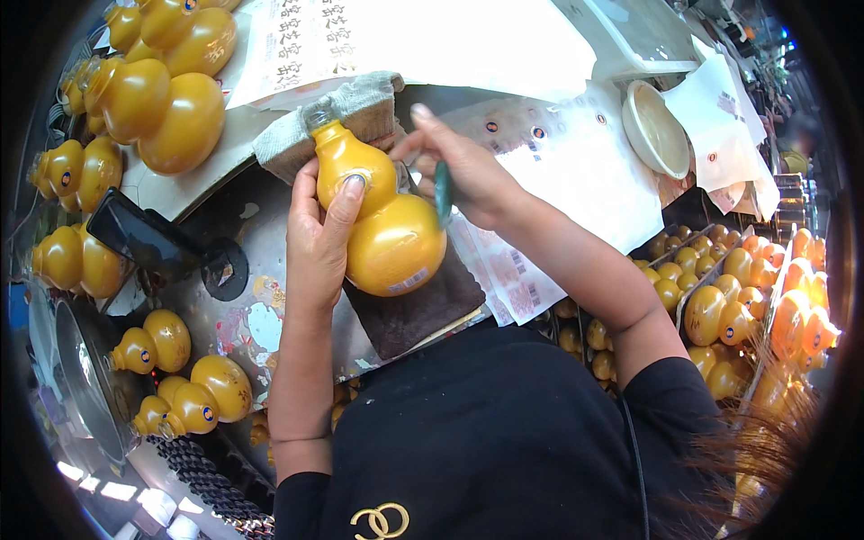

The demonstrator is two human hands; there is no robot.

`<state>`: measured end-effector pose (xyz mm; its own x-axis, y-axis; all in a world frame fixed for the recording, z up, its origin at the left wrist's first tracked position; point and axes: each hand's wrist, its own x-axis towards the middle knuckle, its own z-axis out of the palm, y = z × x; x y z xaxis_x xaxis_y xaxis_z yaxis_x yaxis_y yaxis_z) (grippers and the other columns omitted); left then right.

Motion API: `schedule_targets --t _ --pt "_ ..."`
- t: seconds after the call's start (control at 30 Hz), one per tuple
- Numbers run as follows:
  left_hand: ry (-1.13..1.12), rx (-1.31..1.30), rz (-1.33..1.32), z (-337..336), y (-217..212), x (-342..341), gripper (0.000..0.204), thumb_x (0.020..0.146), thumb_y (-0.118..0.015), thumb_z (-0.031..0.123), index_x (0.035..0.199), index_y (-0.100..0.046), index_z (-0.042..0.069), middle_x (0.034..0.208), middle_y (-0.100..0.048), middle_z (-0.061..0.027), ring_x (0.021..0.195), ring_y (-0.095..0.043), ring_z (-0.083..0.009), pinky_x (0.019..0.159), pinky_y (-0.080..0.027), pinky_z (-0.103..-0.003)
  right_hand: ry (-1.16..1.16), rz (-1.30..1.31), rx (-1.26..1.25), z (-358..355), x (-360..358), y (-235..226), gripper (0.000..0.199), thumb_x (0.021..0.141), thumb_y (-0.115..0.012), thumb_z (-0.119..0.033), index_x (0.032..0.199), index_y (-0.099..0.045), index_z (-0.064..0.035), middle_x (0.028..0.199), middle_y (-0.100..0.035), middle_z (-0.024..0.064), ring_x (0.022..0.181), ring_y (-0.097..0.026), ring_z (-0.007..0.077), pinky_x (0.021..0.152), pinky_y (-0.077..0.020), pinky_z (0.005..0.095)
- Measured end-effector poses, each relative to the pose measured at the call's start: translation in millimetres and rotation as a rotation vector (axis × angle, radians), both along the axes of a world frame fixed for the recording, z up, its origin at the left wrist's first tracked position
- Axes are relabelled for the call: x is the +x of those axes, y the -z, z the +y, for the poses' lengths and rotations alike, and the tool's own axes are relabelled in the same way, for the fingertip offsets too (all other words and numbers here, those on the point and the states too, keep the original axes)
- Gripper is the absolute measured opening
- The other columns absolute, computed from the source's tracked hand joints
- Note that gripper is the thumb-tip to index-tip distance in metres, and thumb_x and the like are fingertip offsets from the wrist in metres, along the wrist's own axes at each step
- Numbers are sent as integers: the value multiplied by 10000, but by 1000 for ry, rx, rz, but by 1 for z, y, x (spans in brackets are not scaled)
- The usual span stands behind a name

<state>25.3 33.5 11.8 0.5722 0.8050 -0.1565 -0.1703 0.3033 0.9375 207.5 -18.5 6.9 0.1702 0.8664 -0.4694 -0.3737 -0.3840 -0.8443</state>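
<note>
While held, glossy gourd-shaped golden bottle (382,216)

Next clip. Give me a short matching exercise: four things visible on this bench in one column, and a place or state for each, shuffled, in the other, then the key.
Things:
1. gourd-shaped gold bottle
2. green-handled tool
3. white bowl
4. dark phone

Places or states:
A. empty, far right of the bench
B. gripped by the left hand, lying on a dark cloth
C. propped on a stand at the left
D. held in the right hand

Pairs: 1-B, 2-D, 3-A, 4-C
</note>
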Motion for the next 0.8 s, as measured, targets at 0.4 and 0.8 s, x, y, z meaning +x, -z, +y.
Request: schedule_targets --t 0.4,0.8 --pt "60 15 -67 -4 -6 0 604 878 -663 142 1363 -327 10 1178 -541 -110 1063 -571 -163 905 -488 -304 -326 -858 751 -2 2 -59 307 879 -609 -193 1117 -561 -6 999 -626 146 930 -629 259 838 -495 350" --pt "59 40 1 -6 -7 -1 598 888 -649 148 1368 -320 9 1178 -541 -126 1038 -581 -171 887 -499 -303 -350 -1059 531 19 -3 -65 306 874 -632 -134 1134 -555 9 988 -640 167 930 -643 259 825 -511 341"
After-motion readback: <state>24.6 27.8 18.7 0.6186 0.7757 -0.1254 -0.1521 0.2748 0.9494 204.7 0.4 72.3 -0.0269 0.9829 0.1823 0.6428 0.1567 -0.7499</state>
